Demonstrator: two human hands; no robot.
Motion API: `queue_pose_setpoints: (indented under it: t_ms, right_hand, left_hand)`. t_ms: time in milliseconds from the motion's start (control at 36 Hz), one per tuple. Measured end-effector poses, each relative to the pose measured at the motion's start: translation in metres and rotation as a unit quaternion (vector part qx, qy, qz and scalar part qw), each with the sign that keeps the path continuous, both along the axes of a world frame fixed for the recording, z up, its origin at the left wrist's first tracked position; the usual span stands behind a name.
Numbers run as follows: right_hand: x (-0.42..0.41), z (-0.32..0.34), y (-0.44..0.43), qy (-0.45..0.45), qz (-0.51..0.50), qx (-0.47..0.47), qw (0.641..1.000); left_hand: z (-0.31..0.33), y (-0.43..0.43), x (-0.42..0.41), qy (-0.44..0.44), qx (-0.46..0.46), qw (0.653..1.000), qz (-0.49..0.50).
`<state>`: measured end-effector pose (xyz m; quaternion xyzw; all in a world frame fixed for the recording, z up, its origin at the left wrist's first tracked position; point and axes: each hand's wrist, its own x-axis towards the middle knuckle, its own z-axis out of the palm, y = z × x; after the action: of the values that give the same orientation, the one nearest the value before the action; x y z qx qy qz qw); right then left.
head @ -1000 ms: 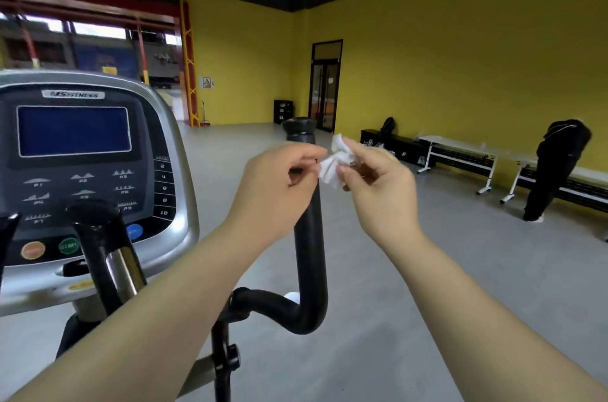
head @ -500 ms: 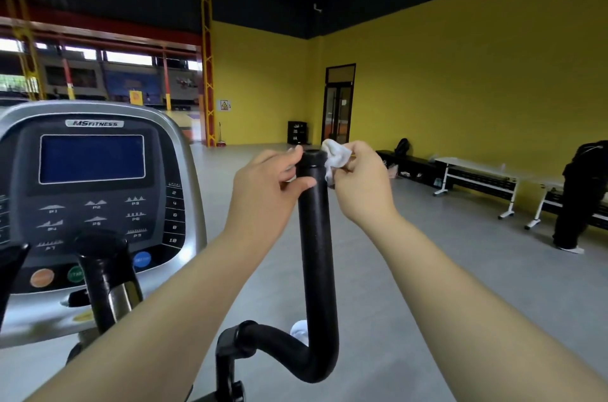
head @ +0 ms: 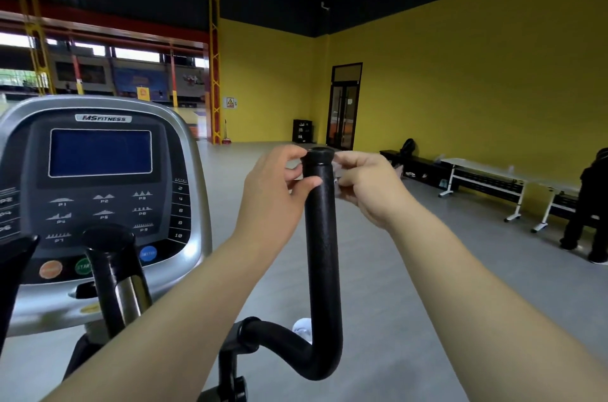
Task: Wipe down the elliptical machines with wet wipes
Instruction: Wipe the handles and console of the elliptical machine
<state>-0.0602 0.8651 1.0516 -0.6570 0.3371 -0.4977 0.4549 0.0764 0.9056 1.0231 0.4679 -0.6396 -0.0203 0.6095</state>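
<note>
**Both hands at top of handlebar**

Elliptical console [head: 98, 191] at near L, screen dark blue, "MS FITNESS" on top edge. Black handlebar [head: 324, 253] stands upright at centre, bends L at its base. Left hand [head: 273, 201] just L of the bar's cap, fingers curled, thumb tip on bar front; can't tell if it holds anything. Right hand [head: 368, 188] just R of cap, pinching wet wipe [head: 336, 178] against the bar; only a pale scrap shows. White folding table [head: 487, 171] far R, by yellow wall.
</note>
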Motion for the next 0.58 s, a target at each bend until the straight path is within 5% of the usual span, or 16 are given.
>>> queue_pose_setpoints:
  t_ms: [83, 333, 528, 583]
  right_hand:
    - [0.002, -0.014, 0.006, -0.008, 0.025, 0.039, 0.999]
    - [-0.018, -0.082, 0.027, 0.215, 0.028, 0.099, 0.971]
    - [-0.009, -0.073, 0.028, 0.072, -0.004, 0.040, 0.997]
    - [-0.009, -0.076, 0.029, 0.092, 0.005, 0.033, 0.995]
  left_hand:
    - [-0.003, 0.001, -0.003, -0.011, -0.009, 1.000, 0.011]
    - [-0.023, 0.017, -0.007, 0.013, 0.058, 0.998, -0.021]
    - [-0.050, 0.025, -0.009, 0.025, 0.092, 0.995, -0.027]
    - [-0.054, 0.026, -0.009, 0.022, 0.097, 0.995, -0.027]
